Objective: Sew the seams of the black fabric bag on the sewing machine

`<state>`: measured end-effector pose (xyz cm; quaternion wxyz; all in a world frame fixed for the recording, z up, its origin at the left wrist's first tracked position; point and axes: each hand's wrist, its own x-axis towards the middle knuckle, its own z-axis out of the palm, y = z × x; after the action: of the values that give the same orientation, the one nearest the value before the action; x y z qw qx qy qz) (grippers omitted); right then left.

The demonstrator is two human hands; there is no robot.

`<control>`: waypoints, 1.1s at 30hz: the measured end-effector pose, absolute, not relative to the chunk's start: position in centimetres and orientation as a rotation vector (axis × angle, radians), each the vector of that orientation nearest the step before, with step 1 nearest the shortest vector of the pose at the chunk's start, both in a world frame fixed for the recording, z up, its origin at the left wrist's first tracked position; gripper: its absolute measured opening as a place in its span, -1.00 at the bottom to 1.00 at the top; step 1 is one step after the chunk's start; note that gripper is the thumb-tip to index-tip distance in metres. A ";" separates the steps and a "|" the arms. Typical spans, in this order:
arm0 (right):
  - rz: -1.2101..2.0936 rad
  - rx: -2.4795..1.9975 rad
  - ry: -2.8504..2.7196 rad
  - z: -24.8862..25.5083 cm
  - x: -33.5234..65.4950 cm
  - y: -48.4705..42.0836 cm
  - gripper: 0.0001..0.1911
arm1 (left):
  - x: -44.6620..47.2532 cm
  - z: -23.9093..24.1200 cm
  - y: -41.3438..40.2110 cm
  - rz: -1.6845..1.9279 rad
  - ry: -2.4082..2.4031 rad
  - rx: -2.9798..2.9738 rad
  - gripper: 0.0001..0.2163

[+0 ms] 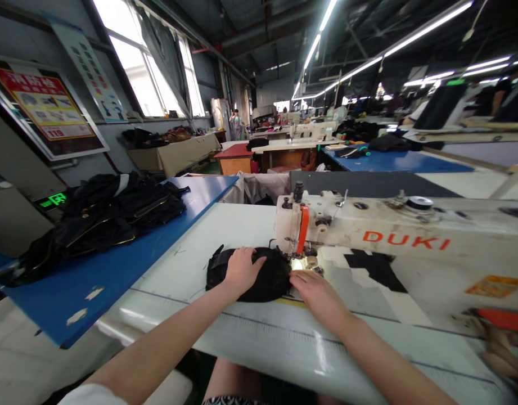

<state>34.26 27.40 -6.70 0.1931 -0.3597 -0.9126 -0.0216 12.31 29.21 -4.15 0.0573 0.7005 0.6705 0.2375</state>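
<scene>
A rounded black fabric piece point(269, 278) lies on the pale sewing table, its right end by the needle area of the white sewing machine point(404, 230). My left hand point(243, 270) rests on top of this piece, thumb spread away from the fingers. At its right edge, just in front of the lit presser foot area point(298, 263), my right hand point(311, 286) has its fingers together on the fabric's border. The fingertips there are partly hidden. Orange lettering and an orange lever point(303, 229) stand out on the machine.
Left of the sewing table point(242, 219), a blue table point(157, 242) carries a heap of black zippered fabric point(115, 208). A ruler strip point(275, 332) runs along the front edge. Behind are another sewing machine point(311, 132), a blue table point(406, 161) and a person point(236, 125).
</scene>
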 end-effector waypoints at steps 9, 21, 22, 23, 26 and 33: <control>-0.041 -1.007 -2.545 -6.2 34.1 27.2 -0.79 | 12.2 -3.1 31.0 0.703 1.891 2.013 -0.87; -0.048 -1.016 -2.527 -6.6 34.1 27.3 -0.80 | 9.2 -3.7 31.0 0.700 1.696 2.094 -0.93; -0.043 -1.019 -2.528 -6.6 34.1 27.3 -0.80 | 9.1 -3.6 31.1 0.708 1.689 2.080 -0.94; -0.040 -1.020 -2.528 -6.6 34.1 27.3 -0.81 | 8.9 -3.3 31.1 0.721 1.682 2.067 -0.94; -0.042 -1.018 -2.531 -6.6 34.1 27.3 -0.82 | 8.9 -2.4 31.1 0.817 1.678 2.045 -0.93; -0.044 -1.019 -2.532 -6.2 34.1 27.2 -0.80 | 13.1 -2.4 31.0 1.090 1.638 1.926 -0.89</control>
<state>34.06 27.15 -6.24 0.2047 -0.3654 -0.9079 -0.0157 13.13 30.98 -2.43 0.1930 0.6864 0.5837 0.3885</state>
